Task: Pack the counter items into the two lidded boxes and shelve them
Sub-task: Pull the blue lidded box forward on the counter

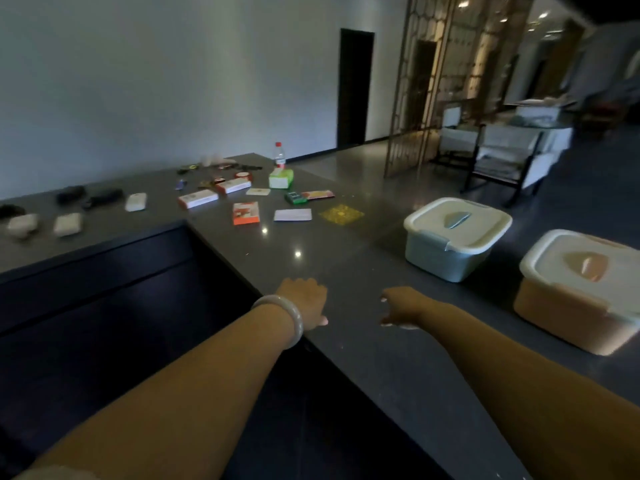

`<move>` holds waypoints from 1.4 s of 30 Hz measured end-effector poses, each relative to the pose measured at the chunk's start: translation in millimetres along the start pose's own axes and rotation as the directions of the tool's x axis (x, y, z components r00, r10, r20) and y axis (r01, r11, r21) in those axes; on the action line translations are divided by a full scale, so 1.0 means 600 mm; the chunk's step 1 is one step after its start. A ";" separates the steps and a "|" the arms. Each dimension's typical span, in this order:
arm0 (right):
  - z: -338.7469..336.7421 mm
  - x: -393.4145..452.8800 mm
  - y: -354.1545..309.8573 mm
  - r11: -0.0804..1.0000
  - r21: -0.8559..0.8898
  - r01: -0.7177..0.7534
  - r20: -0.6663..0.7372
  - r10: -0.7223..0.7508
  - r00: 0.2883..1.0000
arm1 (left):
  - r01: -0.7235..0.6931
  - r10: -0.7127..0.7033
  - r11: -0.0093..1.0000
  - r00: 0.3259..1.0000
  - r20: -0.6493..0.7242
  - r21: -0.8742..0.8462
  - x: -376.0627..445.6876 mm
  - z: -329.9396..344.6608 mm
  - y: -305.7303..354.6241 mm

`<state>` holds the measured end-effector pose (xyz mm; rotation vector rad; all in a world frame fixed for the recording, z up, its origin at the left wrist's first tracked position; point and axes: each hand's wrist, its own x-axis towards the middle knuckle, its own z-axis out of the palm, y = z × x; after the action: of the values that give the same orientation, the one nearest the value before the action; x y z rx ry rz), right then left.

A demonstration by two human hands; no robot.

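Sensibly, with both the left hand [306,299] and right hand [401,306] loose-fingered and empty on the dark grey stone counter [346,258], first unlid the pale-blue lidded plastic box [453,237] and peach lidded plastic box [581,289] at right, before gathering the scattered small cartons [242,202] farther along.

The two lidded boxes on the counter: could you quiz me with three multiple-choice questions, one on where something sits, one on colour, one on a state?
1. Where does the water bottle stand?
A. at the counter's far end, behind the green tissue pack
B. between the two boxes
C. inside a box

2. What colour is the body of the nearer box?
A. black
B. orange
C. purple

3. How is the pale blue box now?
A. lid off
B. tipped on its side
C. lid on, upright

Answers: 1 A, its red cap shows just beyond the tissue pack. 2 B, orange walls sit under a white lid. 3 C, the white lid sits flat on top.
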<state>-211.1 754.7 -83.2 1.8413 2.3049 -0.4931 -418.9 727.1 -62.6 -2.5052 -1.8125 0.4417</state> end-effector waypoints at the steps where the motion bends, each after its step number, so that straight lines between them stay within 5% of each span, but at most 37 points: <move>1: -0.005 0.017 0.003 0.999 0.012 -0.041 -0.007 0.041 0.999 | -0.042 0.042 0.999 0.999 -0.012 0.012 0.032 -0.002 -0.015; 14: -0.052 0.121 0.100 0.864 0.133 -0.485 0.004 0.489 0.872 | -0.448 0.458 0.888 0.883 -0.102 0.104 0.343 -0.056 -0.046; 27: -0.157 0.187 0.309 0.672 0.328 -0.664 -0.140 0.730 0.669 | -0.545 0.580 0.814 0.781 -0.234 0.201 0.601 -0.169 0.035; 33: -0.179 0.258 0.363 0.512 0.524 -0.681 -0.172 0.846 0.504 | -0.558 0.517 0.829 0.791 -0.327 -0.040 0.715 -0.191 0.077; 42: -0.169 0.351 0.425 0.301 0.645 -0.702 -0.124 0.948 0.292 | -0.462 0.421 0.769 0.886 -0.194 -0.442 0.863 -0.165 0.139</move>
<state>-5.2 1032.3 -95.9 3.4083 0.8543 -0.4240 -169.6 1197.8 -94.2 -3.2419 -1.4128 -0.1489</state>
